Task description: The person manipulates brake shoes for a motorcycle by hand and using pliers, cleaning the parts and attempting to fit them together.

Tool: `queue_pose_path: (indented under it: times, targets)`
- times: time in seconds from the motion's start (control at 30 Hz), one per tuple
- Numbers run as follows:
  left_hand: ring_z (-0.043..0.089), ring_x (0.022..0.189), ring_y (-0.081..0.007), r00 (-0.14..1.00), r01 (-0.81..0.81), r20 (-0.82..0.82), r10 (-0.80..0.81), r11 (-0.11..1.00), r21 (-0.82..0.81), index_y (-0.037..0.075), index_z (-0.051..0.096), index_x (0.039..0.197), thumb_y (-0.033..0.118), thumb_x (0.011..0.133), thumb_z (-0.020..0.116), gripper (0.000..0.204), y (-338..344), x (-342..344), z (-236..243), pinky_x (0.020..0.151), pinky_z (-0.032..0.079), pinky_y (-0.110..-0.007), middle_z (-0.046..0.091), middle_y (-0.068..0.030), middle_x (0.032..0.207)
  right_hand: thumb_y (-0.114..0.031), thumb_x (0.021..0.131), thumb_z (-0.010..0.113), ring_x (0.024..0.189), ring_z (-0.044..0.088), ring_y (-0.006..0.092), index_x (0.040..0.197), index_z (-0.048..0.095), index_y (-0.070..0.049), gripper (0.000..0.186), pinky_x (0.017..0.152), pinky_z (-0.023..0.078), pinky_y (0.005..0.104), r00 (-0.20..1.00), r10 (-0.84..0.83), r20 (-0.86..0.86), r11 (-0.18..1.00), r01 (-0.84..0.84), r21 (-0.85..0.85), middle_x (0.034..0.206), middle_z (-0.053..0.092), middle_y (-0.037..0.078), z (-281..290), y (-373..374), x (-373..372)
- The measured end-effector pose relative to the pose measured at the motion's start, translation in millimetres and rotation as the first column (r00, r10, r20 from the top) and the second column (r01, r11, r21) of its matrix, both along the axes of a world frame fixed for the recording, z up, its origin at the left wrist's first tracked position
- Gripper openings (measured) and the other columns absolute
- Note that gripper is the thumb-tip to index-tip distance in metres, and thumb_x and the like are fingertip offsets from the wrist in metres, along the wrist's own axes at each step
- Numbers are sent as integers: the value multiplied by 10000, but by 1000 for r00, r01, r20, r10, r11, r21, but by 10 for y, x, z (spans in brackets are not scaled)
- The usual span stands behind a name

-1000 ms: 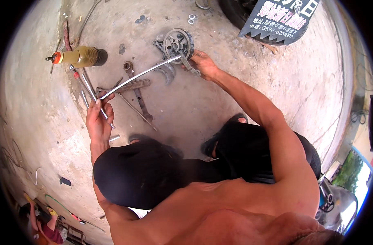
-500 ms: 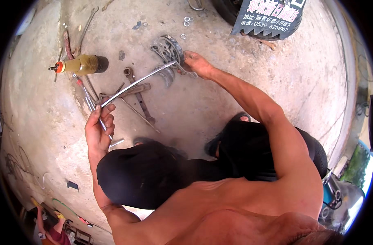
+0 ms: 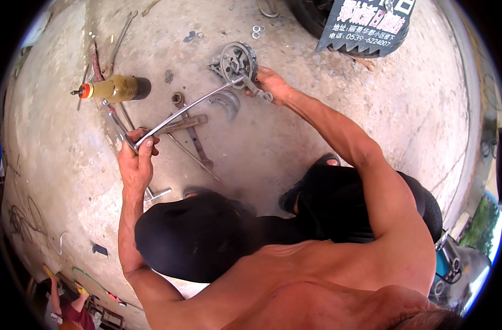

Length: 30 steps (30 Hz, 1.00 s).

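A round metal disc is toward the far edge of the visible floor, its right rim grasped by the right hand; a long steel rod slants from the disc's near rim to the left hand, whose fingers are curled around its end. Just beside the disc lie curved metal pieces, then a ring spanner and, farther left, a bottle

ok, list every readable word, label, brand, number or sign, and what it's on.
Dark flap by the tire, top: large white characters, cut off above; not copied.
Same flap, middle: pink-and-white line; not copied.
Same flap, bottom: two smaller white lines, lower with digits; not copied.
Round metal part, bottle: no lettering I can make out.
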<state>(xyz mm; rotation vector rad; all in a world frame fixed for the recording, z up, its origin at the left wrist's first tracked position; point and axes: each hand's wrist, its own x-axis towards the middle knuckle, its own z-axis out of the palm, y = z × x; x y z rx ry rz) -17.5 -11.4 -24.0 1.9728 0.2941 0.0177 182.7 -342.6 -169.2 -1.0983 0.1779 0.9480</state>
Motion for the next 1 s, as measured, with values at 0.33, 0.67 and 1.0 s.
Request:
queue_pose_path:
  times: [0.33,0.67,1.0]
  targets:
    - [639,827,-236,925,378,-144,-353,896,234,-4,642,1101,174,959,674,230,154,229,193,685,490,-359,660,-117,940,-169,1063,483,678,629,178,1078,625,-47,188,595,549,277,989,-25,-147,999,31,36,923,663,98,111,31,187]
    - [383,509,-73,810,-491,-582,77,631,-600,7,632,1164,415,1057,491,446,202,229,96,438,305,-218,597,-40,758,-199,1020,534,720,644,160,1118,636,-37,216,645,540,306,978,145,151,989,-139,-52,947,683,82,-125,-7,18]
    - [360,475,-85,751,-640,-646,139,392,-660,17,628,1165,463,1036,518,477,72,-117,-134,411,286,-228,604,-71,775,-187,1014,512,688,645,139,1127,632,-26,230,612,519,279,976,102,191,995,-97,-34,893,682,62,-130,43,-60]
